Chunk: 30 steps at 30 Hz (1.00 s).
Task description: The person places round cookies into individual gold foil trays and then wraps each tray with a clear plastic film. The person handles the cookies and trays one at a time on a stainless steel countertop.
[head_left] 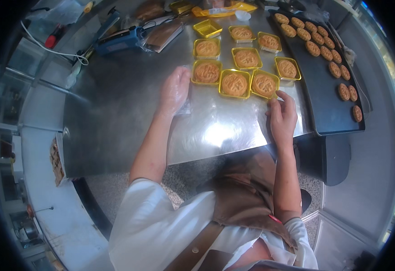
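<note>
Several round mooncakes with patterned tops, such as the mooncake (234,84) at the near middle, sit in square gold plastic trays on the steel table. My right hand (283,113) has its thumb and forefinger at the near right corner of a filled gold tray (255,92). My left hand (175,88), in a clear plastic glove, is beside the left column of trays, its fingers curled; whether it holds something is hidden. Clear plastic film (185,108) shows under its wrist. An empty gold tray (207,28) stands at the back of the left column.
On the right lies a black baking tray (334,117) with several more mooncakes (312,48). A blue device (117,41) and a brown packet (163,34) lie at the back left. Behind the trays are a yellow bag (224,10) and a white paper cup (243,15).
</note>
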Available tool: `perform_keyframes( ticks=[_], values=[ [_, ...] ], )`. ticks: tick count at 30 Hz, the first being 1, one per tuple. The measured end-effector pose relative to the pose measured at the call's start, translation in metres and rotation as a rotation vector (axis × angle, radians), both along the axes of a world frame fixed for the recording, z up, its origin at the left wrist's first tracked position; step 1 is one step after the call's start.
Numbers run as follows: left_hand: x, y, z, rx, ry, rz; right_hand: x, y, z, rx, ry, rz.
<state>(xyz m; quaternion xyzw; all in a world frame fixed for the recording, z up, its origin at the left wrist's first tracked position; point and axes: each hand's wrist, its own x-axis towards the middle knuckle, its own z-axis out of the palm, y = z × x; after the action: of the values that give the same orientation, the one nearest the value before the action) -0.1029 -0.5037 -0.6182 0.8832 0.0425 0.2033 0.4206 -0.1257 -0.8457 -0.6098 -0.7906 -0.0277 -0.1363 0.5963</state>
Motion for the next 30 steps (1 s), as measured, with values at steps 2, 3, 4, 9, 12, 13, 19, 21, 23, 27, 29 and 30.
perform_keyframes(
  ticks=[2, 3, 4, 9, 12, 13, 19, 21, 23, 27, 29, 30],
  values=[
    [0.005, 0.002, -0.006, -0.032, -0.042, -0.019, 0.001, -0.004, -0.006, 0.004, -0.018, 0.010],
    [0.006, 0.006, -0.008, -0.078, -0.045, -0.024, 0.001, -0.003, -0.008, 0.000, -0.018, 0.006],
    [0.007, 0.005, -0.005, -0.124, -0.051, -0.034, 0.004, -0.001, -0.007, -0.005, -0.023, -0.002],
    [-0.001, -0.008, 0.001, -0.111, -0.042, -0.065, 0.016, -0.005, 0.000, -0.039, 0.068, 0.020],
    [-0.006, -0.015, 0.010, -0.120, 0.005, -0.082, 0.025, -0.002, 0.004, 0.050, 0.104, 0.010],
    [-0.006, -0.016, 0.012, -0.112, 0.016, -0.085, 0.026, -0.002, 0.005, 0.080, 0.112, 0.006],
    [-0.012, -0.018, 0.017, -0.090, 0.106, -0.076, 0.015, 0.000, -0.003, 0.111, 0.006, -0.070],
    [-0.014, -0.016, 0.015, -0.121, 0.110, -0.088, 0.014, -0.006, -0.008, 0.031, -0.056, -0.078],
    [-0.018, -0.018, 0.005, -0.161, 0.062, -0.115, 0.015, -0.009, -0.005, -0.095, -0.145, -0.061],
    [-0.038, -0.017, 0.006, 0.245, -0.216, -0.203, 0.012, 0.010, 0.036, -0.159, -0.153, 0.155],
    [-0.040, -0.003, 0.006, 0.065, -0.161, -0.204, 0.027, 0.048, 0.075, -0.389, -0.341, 0.265],
    [-0.041, 0.005, 0.006, -0.096, -0.105, -0.158, 0.037, 0.074, 0.092, -0.513, -0.421, 0.336]
  ],
)
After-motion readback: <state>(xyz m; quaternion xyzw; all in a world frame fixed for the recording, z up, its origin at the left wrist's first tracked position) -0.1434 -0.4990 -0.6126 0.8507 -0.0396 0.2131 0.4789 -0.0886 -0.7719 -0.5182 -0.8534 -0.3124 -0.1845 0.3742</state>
